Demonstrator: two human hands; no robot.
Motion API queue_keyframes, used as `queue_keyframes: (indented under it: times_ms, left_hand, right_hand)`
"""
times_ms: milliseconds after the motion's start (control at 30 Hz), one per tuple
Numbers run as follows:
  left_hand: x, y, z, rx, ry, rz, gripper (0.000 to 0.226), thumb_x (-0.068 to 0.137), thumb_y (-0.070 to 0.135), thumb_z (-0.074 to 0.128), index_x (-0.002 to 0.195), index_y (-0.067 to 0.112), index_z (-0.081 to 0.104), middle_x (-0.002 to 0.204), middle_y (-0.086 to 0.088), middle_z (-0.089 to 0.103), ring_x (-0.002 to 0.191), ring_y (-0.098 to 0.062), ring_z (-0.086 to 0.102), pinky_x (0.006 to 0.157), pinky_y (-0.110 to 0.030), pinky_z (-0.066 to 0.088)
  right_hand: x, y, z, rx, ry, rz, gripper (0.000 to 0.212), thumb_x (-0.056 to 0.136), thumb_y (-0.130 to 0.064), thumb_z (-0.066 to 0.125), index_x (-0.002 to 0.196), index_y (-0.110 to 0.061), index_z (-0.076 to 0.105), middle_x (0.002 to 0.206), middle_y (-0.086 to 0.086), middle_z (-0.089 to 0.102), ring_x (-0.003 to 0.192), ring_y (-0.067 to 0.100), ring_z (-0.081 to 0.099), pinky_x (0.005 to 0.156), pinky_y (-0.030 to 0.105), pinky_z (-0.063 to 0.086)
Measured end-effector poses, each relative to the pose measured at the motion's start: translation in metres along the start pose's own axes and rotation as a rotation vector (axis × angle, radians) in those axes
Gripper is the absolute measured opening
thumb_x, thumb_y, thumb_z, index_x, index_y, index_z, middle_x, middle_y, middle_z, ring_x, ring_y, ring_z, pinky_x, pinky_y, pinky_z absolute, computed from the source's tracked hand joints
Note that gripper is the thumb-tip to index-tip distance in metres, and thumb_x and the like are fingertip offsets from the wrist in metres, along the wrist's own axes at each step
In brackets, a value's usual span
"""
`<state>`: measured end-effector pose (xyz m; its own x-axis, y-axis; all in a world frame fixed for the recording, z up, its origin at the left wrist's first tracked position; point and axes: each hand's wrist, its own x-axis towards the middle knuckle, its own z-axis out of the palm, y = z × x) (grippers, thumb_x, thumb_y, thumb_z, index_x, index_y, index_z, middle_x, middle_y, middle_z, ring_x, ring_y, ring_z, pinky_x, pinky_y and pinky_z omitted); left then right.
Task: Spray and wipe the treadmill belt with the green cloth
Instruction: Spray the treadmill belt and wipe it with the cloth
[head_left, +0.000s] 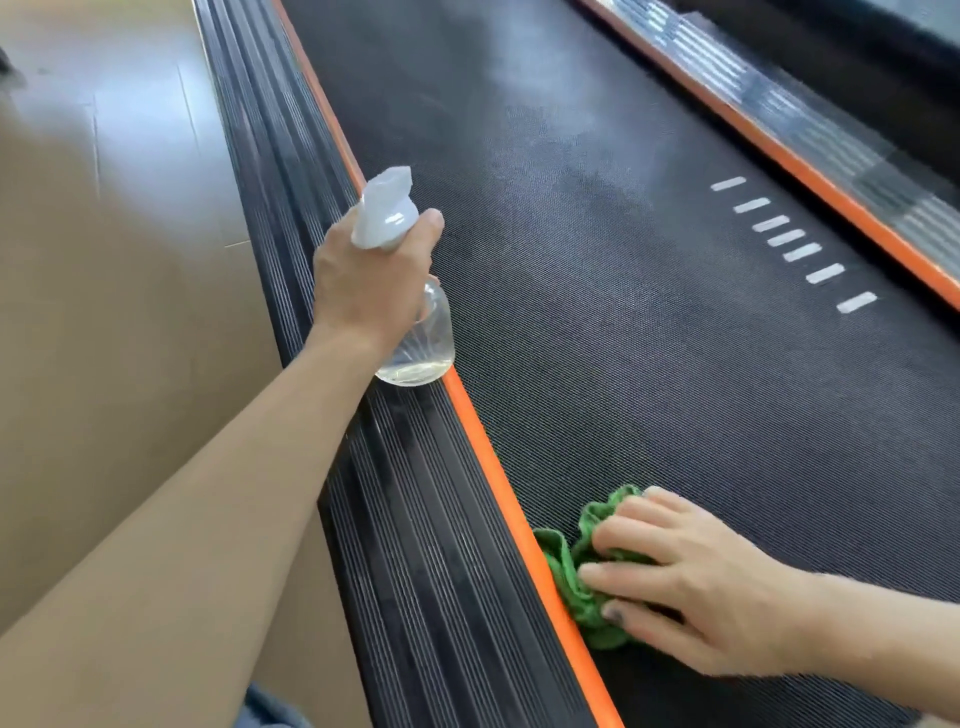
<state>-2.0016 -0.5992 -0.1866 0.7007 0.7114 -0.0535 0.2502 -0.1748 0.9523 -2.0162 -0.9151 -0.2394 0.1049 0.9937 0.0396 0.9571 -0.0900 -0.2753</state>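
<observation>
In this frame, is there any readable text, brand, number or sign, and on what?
None readable.
Treadmill belt: only a row of plain white dashes, no letters or digits.
Spray bottle in the left hand: clear, no label seen.
Green cloth: no tag visible.

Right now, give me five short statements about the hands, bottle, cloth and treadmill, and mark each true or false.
1. The left hand grips the clear spray bottle by its neck. True.
2. The green cloth lies on the wooden floor. False: it is bunched on the treadmill belt, against the orange edge strip.
3. The right hand presses on the green cloth. True.
4. The spray bottle is full to the top. False: only a shallow layer of liquid shows at its bottom.
5. A row of white dashes marks the belt. True.
</observation>
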Motion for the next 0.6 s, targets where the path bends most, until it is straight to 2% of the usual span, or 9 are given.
queue_keyframes:
  times_ms: [67,167,200,233,300,367,433,500,600]
  left_hand:
    - [-0.003,0.002,0.003,-0.007,-0.032,-0.029,0.027,0.087,0.048,0.072,0.082,0.022,0.072,0.085,0.000,0.078,0.087,-0.024,0.077,0.093,-0.048,0.060]
    - [-0.013,0.007,0.016,0.056,-0.171,-0.013,0.032,0.082,0.053,0.073,0.077,0.021,0.072,0.080,0.001,0.078,0.083,-0.027,0.078,0.090,-0.052,0.061]
    - [-0.019,0.009,0.023,0.068,-0.218,-0.007,0.036,0.078,0.056,0.073,0.078,0.020,0.072,0.081,0.000,0.078,0.083,-0.029,0.078,0.089,-0.053,0.061]
    - [-0.024,0.011,0.029,0.066,-0.258,-0.004,0.036,0.076,0.058,0.073,0.080,0.022,0.072,0.083,-0.003,0.078,0.085,-0.032,0.078,0.088,-0.054,0.061]
    - [-0.030,0.014,0.036,0.055,-0.302,-0.004,0.023,0.078,0.057,0.073,0.077,0.034,0.072,0.085,-0.005,0.077,0.087,-0.033,0.077,0.080,-0.050,0.062]
    - [-0.031,0.015,0.039,0.068,-0.310,0.006,0.028,0.085,0.051,0.074,0.074,0.026,0.070,0.086,-0.006,0.077,0.088,-0.034,0.076,0.076,-0.048,0.059]
    - [-0.030,0.012,0.040,0.062,-0.299,-0.009,0.030,0.085,0.050,0.074,0.074,0.022,0.069,0.083,-0.006,0.076,0.085,-0.034,0.075,0.078,-0.047,0.060]
    - [-0.030,0.009,0.040,0.041,-0.326,-0.055,0.029,0.082,0.053,0.074,0.076,0.024,0.070,0.078,0.002,0.075,0.082,-0.033,0.076,0.077,-0.045,0.060]
    - [-0.031,0.006,0.045,0.024,-0.365,-0.111,0.028,0.088,0.050,0.075,0.081,0.023,0.073,0.089,0.003,0.079,0.090,-0.032,0.078,0.083,-0.043,0.060]
  right_hand:
    - [0.009,0.014,-0.008,-0.030,0.135,0.042,0.022,0.102,-0.029,0.053,0.096,-0.014,0.069,0.090,0.001,0.056,0.078,0.022,0.050,0.071,0.036,0.043]
    - [0.065,0.065,-0.032,0.065,0.570,0.483,0.027,0.100,-0.031,0.052,0.096,-0.011,0.070,0.090,0.000,0.060,0.082,0.021,0.057,0.075,0.042,0.049]
    - [0.084,0.086,-0.036,0.092,0.642,0.613,0.028,0.099,-0.035,0.051,0.097,-0.014,0.070,0.092,0.000,0.061,0.086,0.020,0.058,0.080,0.043,0.050]
    - [0.102,0.101,-0.034,0.096,0.635,0.681,0.030,0.098,-0.040,0.048,0.095,-0.019,0.069,0.093,-0.002,0.061,0.089,0.020,0.058,0.083,0.044,0.050]
    - [0.126,0.112,-0.011,0.012,0.483,0.661,0.037,0.094,-0.051,0.040,0.092,-0.027,0.069,0.094,-0.003,0.060,0.092,0.024,0.055,0.085,0.043,0.047]
    - [0.127,0.106,0.012,-0.083,0.418,0.641,0.044,0.091,-0.055,0.038,0.103,-0.029,0.072,0.101,-0.001,0.060,0.094,0.027,0.053,0.084,0.041,0.043]
    - [0.113,0.096,0.016,-0.071,0.410,0.592,0.040,0.094,-0.051,0.044,0.105,-0.026,0.073,0.099,-0.002,0.059,0.089,0.025,0.052,0.080,0.044,0.045]
    - [0.089,0.075,0.010,-0.018,0.354,0.479,0.032,0.097,-0.043,0.048,0.096,-0.022,0.072,0.091,-0.003,0.055,0.081,0.022,0.049,0.074,0.044,0.046]
    - [0.030,0.030,0.008,0.025,0.251,0.338,0.025,0.099,-0.034,0.052,0.083,-0.018,0.062,0.084,-0.003,0.050,0.075,0.021,0.044,0.069,0.040,0.042]
